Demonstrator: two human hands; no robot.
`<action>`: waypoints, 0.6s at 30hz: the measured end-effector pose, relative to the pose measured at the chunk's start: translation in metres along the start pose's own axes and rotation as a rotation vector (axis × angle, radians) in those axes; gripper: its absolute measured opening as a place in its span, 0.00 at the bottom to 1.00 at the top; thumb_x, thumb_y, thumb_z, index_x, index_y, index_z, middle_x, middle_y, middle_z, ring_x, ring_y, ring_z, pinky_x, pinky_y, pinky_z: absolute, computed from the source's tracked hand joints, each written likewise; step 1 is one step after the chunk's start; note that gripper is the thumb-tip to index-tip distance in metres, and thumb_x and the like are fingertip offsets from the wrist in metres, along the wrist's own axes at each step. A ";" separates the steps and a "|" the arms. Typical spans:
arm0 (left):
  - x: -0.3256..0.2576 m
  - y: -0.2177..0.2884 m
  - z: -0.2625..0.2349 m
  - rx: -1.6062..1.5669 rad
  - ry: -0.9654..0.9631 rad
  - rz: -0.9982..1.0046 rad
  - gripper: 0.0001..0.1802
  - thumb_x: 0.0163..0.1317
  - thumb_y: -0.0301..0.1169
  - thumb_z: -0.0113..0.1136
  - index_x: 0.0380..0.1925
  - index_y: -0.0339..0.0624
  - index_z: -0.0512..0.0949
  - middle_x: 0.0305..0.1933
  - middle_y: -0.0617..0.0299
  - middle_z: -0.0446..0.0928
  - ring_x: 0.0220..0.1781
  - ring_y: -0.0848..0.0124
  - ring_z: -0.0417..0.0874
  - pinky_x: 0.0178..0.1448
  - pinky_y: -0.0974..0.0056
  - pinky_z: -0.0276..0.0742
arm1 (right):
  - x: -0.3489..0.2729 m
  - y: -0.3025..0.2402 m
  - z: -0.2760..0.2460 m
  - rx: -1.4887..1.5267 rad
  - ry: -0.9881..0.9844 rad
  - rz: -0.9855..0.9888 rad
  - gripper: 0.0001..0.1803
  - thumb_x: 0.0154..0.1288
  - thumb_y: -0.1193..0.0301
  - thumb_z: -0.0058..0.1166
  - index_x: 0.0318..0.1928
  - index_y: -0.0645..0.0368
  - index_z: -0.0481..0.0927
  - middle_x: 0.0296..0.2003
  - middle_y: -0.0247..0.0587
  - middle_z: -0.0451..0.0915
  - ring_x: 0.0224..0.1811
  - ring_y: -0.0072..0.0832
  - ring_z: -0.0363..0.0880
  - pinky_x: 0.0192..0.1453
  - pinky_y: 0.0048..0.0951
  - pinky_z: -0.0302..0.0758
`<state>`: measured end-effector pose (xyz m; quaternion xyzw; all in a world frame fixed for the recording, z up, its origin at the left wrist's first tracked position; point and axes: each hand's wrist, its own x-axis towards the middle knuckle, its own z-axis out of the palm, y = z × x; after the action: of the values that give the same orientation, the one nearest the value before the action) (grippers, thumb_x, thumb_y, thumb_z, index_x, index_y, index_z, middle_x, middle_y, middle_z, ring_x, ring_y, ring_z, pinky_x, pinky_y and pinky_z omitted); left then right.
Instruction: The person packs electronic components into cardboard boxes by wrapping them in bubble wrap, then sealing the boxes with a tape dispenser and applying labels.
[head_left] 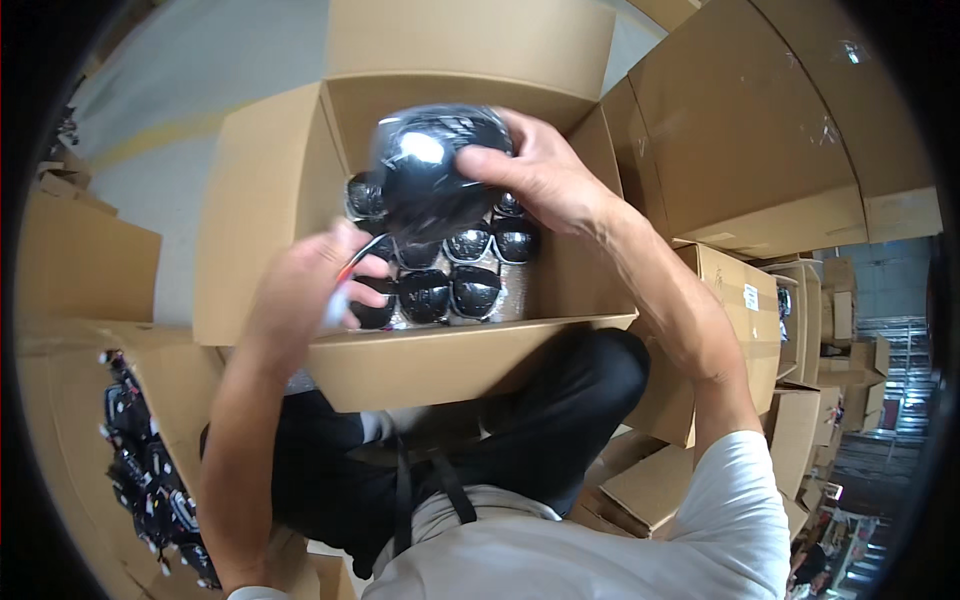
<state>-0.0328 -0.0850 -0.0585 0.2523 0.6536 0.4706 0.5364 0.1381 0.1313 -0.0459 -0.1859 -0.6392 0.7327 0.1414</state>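
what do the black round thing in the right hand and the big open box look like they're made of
Black round object: likely glossy hard plastic or a shiny wrap, judging by the bright highlight; blur leaves it open. The right hand grips it. Open box: plain brown corrugated cardboard, matte, with folded flaps.

My one camera sits on the head and looks straight down, very near the open cardboard box (270,180) on my lap.

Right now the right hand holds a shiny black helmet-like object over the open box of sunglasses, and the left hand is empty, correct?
Not quite: the left hand is not empty; the head view shows it gripping something with red and black wires. The right hand does hold the shiny black object over the open box of sunglasses.
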 end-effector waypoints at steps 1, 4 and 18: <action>0.008 -0.013 0.007 0.122 -0.053 -0.027 0.25 0.77 0.41 0.50 0.60 0.29 0.73 0.46 0.50 0.83 0.41 0.70 0.86 0.42 0.68 0.81 | -0.002 0.028 -0.029 0.189 0.053 0.186 0.32 0.61 0.59 0.71 0.58 0.65 0.77 0.50 0.42 0.83 0.54 0.30 0.81 0.63 0.35 0.78; 0.015 -0.040 0.027 0.390 -0.249 0.103 0.23 0.73 0.33 0.57 0.60 0.27 0.73 0.48 0.50 0.83 0.48 0.70 0.84 0.55 0.64 0.79 | -0.024 0.176 -0.126 0.194 0.331 0.761 0.29 0.62 0.61 0.70 0.58 0.65 0.77 0.48 0.45 0.84 0.54 0.34 0.82 0.62 0.37 0.78; -0.001 -0.005 0.005 0.822 0.180 0.431 0.21 0.62 0.29 0.64 0.54 0.31 0.76 0.41 0.44 0.79 0.41 0.46 0.79 0.47 0.50 0.75 | -0.095 0.342 -0.129 -1.926 -0.364 0.687 0.39 0.53 0.58 0.71 0.61 0.65 0.73 0.63 0.49 0.71 0.63 0.41 0.70 0.53 0.39 0.78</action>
<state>-0.0272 -0.0862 -0.0623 0.5319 0.7623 0.2933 0.2236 0.2914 0.1549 -0.3904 -0.2789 -0.8782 -0.0704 -0.3822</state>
